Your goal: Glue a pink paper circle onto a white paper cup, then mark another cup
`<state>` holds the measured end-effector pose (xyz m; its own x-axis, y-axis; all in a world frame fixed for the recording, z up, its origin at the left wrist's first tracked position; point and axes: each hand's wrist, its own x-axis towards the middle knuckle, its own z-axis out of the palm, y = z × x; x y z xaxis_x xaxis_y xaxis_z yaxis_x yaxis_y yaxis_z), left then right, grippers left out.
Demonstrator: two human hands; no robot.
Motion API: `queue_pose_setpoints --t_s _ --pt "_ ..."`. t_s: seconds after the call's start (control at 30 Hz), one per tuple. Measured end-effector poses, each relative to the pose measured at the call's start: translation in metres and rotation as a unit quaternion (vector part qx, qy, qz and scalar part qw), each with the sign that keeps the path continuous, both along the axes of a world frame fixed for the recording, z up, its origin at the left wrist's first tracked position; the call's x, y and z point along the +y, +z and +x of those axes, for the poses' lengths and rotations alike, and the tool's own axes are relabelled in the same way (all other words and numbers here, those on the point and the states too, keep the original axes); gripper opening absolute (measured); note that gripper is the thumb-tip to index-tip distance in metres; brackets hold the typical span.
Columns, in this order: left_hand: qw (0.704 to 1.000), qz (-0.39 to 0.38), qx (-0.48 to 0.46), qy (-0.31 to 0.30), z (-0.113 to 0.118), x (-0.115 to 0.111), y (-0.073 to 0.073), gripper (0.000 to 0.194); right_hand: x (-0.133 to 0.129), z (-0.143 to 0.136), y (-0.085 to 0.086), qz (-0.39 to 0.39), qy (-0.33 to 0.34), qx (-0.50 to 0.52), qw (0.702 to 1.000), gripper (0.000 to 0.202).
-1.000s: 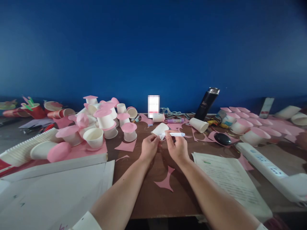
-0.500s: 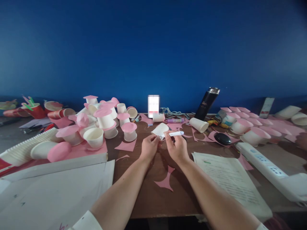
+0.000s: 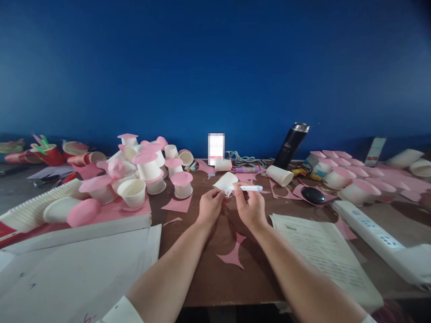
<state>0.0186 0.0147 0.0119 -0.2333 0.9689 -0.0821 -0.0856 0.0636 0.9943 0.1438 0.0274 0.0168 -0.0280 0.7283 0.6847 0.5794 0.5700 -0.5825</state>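
My left hand (image 3: 210, 207) is closed, with its fingertips pinching the near edge of a white paper cup (image 3: 222, 180) that is tilted over the table. In my right hand (image 3: 251, 207) is a white pen (image 3: 251, 188), gripped between thumb and fingers and lying nearly level. The pen's left end is at the cup's right side; whether its tip touches the cup is too small to tell. Below the hands lies a curved pink paper scrap (image 3: 234, 253). Another pink scrap (image 3: 178, 204) is left of my left hand.
White cups with pink paper tops (image 3: 146, 167) crowd the left, beside a stack of nested cups (image 3: 43, 204). A lying cup (image 3: 279, 176), a black flask (image 3: 291, 144), a black round object (image 3: 312, 194), a printed sheet (image 3: 319, 251) and a power strip (image 3: 367, 233) are on the right.
My right hand and the pen have shifted slightly to the right, and the pen is now more level. My left hand and the cup have hardly moved.
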Motion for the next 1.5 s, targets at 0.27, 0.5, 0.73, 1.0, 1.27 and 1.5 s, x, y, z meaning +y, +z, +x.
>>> queue_pose_setpoints --t_s 0.27,0.5,0.73,1.0,1.27,1.5 --pt "1.000 -0.001 0.007 0.006 -0.0001 0.0002 -0.0010 0.022 -0.0003 -0.0008 0.0013 0.014 0.003 0.015 1.000 0.024" --pt "1.000 0.010 -0.004 0.003 0.0004 0.0008 -0.0008 0.021 -0.0012 0.0001 0.0017 0.001 0.010 -0.006 1.000 0.024" --pt "1.000 0.013 0.001 0.003 -0.0008 0.0002 -0.0012 0.021 0.0006 0.0002 -0.0016 0.004 -0.001 -0.025 1.000 0.024" --pt "1.000 0.013 -0.014 0.001 -0.0013 0.0027 -0.0058 0.023 -0.0006 0.0001 -0.0020 0.003 -0.002 -0.030 1.000 0.025" --pt "1.000 0.013 0.011 0.012 0.0003 -0.0005 0.0020 0.020 0.0001 0.0004 0.0001 0.007 0.017 -0.011 1.000 0.025" --pt "0.999 0.014 0.036 0.007 0.0004 -0.0017 0.0022 0.022 0.0025 0.0021 0.0003 0.017 0.026 -0.011 0.999 0.023"
